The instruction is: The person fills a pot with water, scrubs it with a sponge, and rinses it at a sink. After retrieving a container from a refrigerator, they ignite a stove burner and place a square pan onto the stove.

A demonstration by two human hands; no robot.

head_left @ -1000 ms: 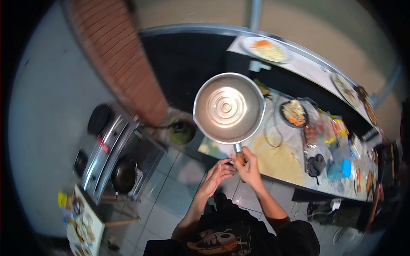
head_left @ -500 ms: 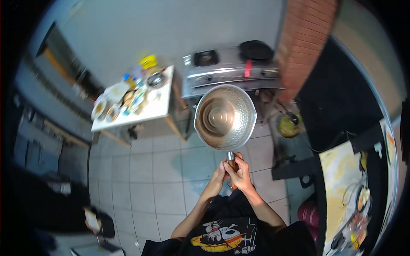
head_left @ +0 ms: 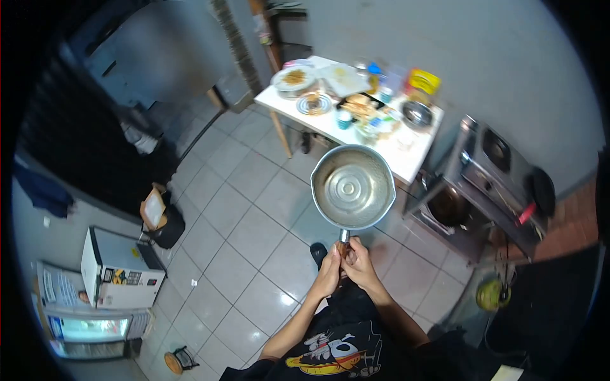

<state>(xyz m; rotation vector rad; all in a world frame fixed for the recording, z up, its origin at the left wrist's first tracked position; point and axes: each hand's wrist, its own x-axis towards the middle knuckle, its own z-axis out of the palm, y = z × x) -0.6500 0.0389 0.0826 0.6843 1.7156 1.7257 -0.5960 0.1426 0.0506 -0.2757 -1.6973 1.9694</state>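
Note:
A metal saucepan (head_left: 352, 187) with a pouring lip is held out in front of my body, its open top facing the camera. Its inside looks bare, with ring marks on the bottom. My left hand (head_left: 326, 274) and my right hand (head_left: 359, 265) are both closed around the brown wooden handle (head_left: 344, 246), side by side. The fingers beneath the handle are partly hidden. Beyond the pan's far rim stands a white table (head_left: 406, 155) crowded with food plates, a metal bowl (head_left: 417, 114) and a yellow package (head_left: 424, 82).
To the right is a gas stove (head_left: 486, 174) on a metal stand, with a dark pan (head_left: 540, 190) on it. A green gas cylinder (head_left: 492, 294) sits on the floor at right. Leftward are a black bin (head_left: 169, 230), a small white fridge (head_left: 130, 270) and a stool (head_left: 181, 360).
The view has turned left, so the table and stove now appear farther right and the fridge and stool have come into sight. Both hands still grip the saucepan.

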